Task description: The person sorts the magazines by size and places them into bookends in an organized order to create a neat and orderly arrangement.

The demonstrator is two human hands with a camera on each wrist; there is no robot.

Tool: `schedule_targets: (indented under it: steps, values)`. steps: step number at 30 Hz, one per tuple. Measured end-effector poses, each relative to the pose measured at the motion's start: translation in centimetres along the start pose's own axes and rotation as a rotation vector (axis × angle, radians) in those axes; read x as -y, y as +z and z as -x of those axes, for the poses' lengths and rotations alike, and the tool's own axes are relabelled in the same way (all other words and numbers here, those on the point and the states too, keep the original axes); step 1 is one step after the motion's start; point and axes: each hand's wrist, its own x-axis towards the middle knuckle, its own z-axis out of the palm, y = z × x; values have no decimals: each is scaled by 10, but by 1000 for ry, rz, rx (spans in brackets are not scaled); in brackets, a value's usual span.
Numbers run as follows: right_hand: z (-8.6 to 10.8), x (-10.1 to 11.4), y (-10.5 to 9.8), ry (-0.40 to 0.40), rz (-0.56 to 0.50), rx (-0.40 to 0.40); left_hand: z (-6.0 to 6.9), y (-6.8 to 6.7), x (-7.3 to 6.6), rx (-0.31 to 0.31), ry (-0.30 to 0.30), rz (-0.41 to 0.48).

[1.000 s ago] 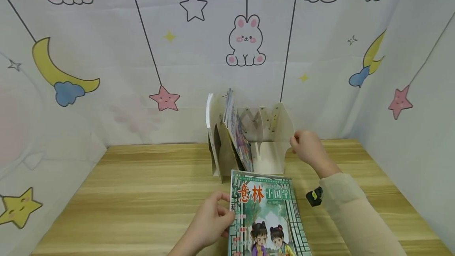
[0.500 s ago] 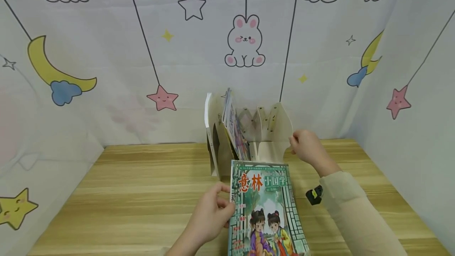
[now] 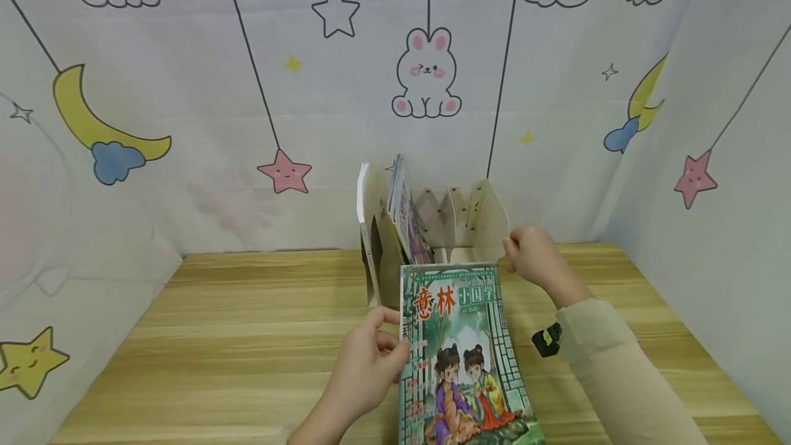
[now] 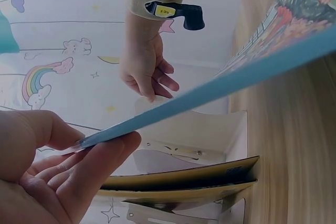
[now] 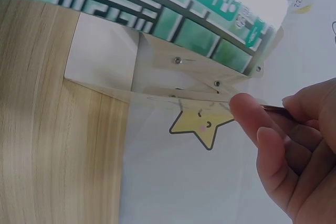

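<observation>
A green magazine (image 3: 460, 362) with two drawn figures on its cover tilts up in front of a cream desktop file rack (image 3: 494, 218). My left hand (image 3: 371, 362) pinches the magazine by its left edge, thumb on the cover. In the left wrist view the light-blue spine (image 4: 226, 85) runs between thumb and fingers. My right hand (image 3: 540, 259) grips the rim of the rack's right side panel between thumb and fingertips, as the right wrist view of that hand (image 5: 294, 150) also shows. The magazine's top hides the rack's lower front.
Several thin books (image 3: 403, 201) lean in the rack's left part, and a white-edged book (image 3: 364, 204) stands at its far left. The wood-grain table (image 3: 247, 335) meets a printed cloth backdrop (image 3: 346, 101) behind. A black strap device (image 3: 546, 340) hangs at my right sleeve.
The magazine and my left hand have moved up and forward toward the rack, covering more of its base. My right hand has stayed on the side panel.
</observation>
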Motion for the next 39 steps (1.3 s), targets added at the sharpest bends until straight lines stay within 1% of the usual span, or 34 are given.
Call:
schedule_targets:
  steps: [8, 13, 16, 22, 29, 32, 39]
  values:
    - [-1, 0, -1, 11, -2, 17, 0, 0, -4, -34, 33, -27]
    - [1, 0, -2, 19, -20, 22, 0, 1, -7, -64, 55, -38]
    - [1, 0, -2, 10, -16, 21, 0, 2, -9, -86, 72, -44]
    - [2, -1, -1, -10, -5, 23, 0, 2, -11, -119, 109, -26]
    - [1, -1, -1, -17, -11, 24, 0, 4, -13, -142, 118, 4]
    - [1, -1, 0, -20, -16, 20, 0, 4, -15, -160, 131, 9]
    - [3, -1, -1, -19, -16, 20, 0, 8, -18, -218, 201, -4]
